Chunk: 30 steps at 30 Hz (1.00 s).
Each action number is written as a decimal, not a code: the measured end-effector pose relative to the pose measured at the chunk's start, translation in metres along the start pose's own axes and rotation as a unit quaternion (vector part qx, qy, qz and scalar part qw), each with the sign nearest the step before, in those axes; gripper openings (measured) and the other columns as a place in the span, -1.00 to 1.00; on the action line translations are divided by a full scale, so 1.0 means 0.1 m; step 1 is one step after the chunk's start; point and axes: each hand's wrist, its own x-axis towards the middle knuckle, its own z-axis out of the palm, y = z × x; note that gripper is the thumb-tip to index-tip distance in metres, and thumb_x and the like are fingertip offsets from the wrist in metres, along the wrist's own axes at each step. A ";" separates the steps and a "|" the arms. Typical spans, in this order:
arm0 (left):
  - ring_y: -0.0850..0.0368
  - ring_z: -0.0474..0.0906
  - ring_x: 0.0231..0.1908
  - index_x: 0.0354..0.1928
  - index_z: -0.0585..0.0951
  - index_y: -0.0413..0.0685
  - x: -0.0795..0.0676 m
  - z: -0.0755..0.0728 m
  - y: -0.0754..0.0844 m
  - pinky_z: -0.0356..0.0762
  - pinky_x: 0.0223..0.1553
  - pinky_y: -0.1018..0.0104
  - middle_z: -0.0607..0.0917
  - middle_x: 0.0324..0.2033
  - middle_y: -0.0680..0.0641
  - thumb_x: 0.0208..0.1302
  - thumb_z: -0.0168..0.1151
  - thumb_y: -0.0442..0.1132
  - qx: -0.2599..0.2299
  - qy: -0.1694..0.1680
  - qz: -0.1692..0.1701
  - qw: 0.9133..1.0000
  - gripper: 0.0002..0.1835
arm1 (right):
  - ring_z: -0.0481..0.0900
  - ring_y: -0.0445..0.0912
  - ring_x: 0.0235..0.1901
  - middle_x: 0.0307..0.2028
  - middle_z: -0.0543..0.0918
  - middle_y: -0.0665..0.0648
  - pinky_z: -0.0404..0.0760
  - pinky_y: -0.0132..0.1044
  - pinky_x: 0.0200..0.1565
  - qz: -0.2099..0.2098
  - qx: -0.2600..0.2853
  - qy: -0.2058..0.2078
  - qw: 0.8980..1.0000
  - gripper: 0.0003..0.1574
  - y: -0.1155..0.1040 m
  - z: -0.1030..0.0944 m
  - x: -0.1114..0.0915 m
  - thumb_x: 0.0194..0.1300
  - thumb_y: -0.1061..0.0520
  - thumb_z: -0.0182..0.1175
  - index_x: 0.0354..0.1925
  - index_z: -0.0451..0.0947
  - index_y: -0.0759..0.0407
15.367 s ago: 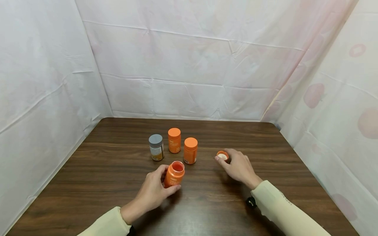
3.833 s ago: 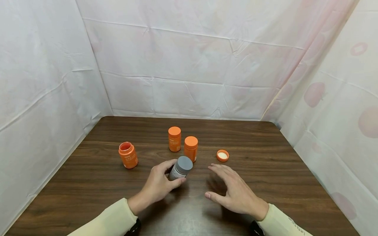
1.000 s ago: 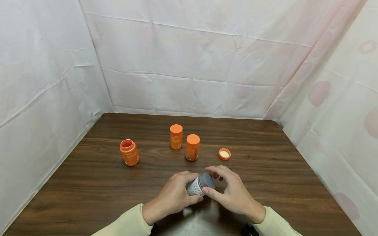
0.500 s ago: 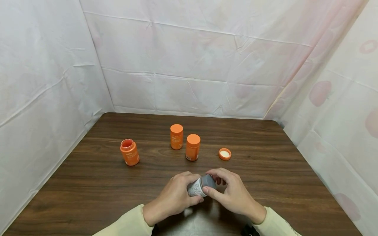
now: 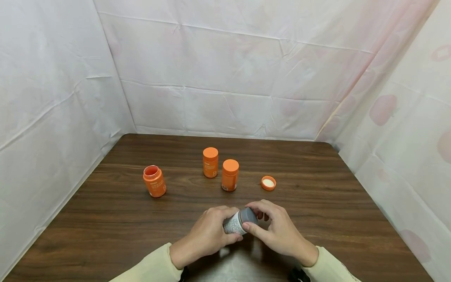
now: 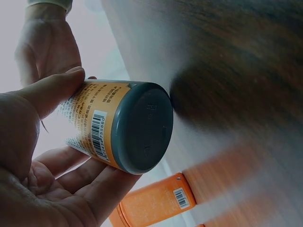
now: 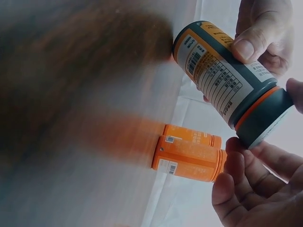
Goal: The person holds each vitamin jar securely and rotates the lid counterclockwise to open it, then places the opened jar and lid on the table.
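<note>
My left hand grips the body of a grey supplement bottle, tilted with its cap toward the right. In the left wrist view the bottle's dark base and barcode label face the camera. My right hand pinches the bottle's grey cap between thumb and fingers. The right wrist view shows an orange ring between cap and body. An uncapped orange bottle stands at the left, and its likely lid, an orange cap, lies with its white inside up at the right.
Two capped orange bottles, a farther one and a nearer one, stand upright close together beyond my hands. The dark wooden table ends at a white cloth wall behind and on both sides.
Earlier, my left hand set the open orange bottle at the left and picked up the grey bottle. It brought that to my right hand, which now holds the cap. The last half second shows little movement.
</note>
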 end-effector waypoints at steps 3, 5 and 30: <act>0.38 0.55 -0.32 -0.05 0.71 0.20 0.01 -0.01 0.00 0.52 -0.32 0.45 0.70 -0.22 0.19 0.05 0.65 -0.15 -0.003 -0.001 0.002 1.000 -0.60 | 0.54 -0.19 -0.32 -0.28 0.59 -0.24 0.56 -0.23 -0.33 -0.001 -0.001 0.000 1.000 -0.63 0.00 0.00 0.00 0.28 -0.09 0.46 0.02 0.64 -0.14; 0.38 0.56 -0.31 -0.05 0.71 0.19 0.01 -0.01 0.00 0.53 -0.31 0.45 0.70 -0.21 0.19 0.05 0.64 -0.15 -0.003 -0.001 0.003 1.000 -0.60 | 0.53 -0.21 -0.32 -0.27 0.59 -0.24 0.56 -0.24 -0.33 -0.005 -0.002 0.000 1.000 -0.64 0.00 -0.01 0.00 0.29 -0.08 0.45 0.03 0.64 -0.14; 0.40 0.55 -0.36 -0.15 0.70 0.23 -0.01 0.01 0.00 0.53 -0.33 0.45 0.68 -0.29 0.23 0.02 0.66 -0.17 -0.006 -0.001 0.004 1.000 -0.64 | 0.55 -0.22 -0.20 -0.12 0.62 -0.17 0.60 -0.21 -0.18 -0.037 0.009 -0.035 0.999 -0.46 -0.02 -0.07 0.00 0.29 -0.02 0.46 0.18 0.59 0.03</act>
